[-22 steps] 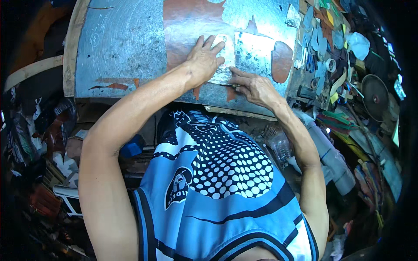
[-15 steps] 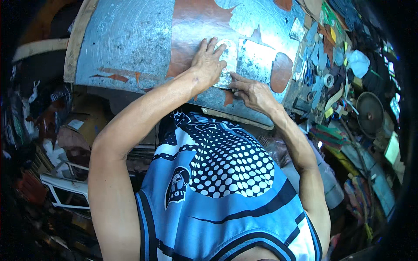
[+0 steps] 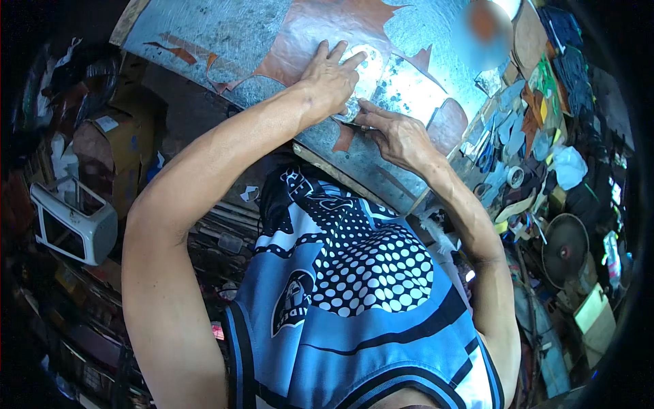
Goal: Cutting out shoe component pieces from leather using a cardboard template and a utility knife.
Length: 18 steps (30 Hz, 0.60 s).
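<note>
My left hand (image 3: 332,76) lies with its fingers spread on a pale, rounded template (image 3: 368,71), pressing it onto a brown sheet of leather (image 3: 320,37). Close to the template's near end, my right hand (image 3: 402,136) is closed around a thin knife (image 3: 361,127); most of it is hidden by the fingers. The leather rests on a scratched, grey metal-topped table (image 3: 238,34). A small leather scrap (image 3: 344,138) is beside the knife, towards the table's near edge. To the right of my right hand lies a rounded piece of brown leather (image 3: 447,125).
Thin leather offcuts (image 3: 178,52) lie on the table's left part. Along its right side are scissors (image 3: 486,158), a tape roll (image 3: 515,178), blue-grey scraps and a crumpled plastic bag (image 3: 569,168). A round fan (image 3: 565,251) stands at the far right, a white plastic frame (image 3: 85,228) at the left.
The view has turned, so the table now appears slanted and shifted up to the right. Both hands keep nearly the same place on the template, with the right still near its lower end.
</note>
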Available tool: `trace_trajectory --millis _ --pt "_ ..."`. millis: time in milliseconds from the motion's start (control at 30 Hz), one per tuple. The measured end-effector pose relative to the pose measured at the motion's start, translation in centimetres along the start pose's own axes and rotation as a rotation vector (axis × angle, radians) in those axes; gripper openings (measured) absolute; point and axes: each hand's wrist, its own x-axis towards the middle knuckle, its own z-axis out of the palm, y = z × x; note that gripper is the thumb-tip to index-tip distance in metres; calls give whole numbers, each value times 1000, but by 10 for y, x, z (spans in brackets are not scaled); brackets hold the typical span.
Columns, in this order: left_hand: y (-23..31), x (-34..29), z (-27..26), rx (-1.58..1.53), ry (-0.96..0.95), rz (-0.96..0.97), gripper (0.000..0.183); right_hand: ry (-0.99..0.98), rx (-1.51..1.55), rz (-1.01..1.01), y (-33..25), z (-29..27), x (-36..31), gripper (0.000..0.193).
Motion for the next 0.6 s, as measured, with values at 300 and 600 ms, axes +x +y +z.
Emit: trace_trajectory --millis 300,600 --pt "5 4 -3 -22 -10 -26 48 -67 -78 -135 17 -19 7 36" --pt "8 5 -9 -8 -23 -49 49 -229 -227 -235 23 -43 26 37"
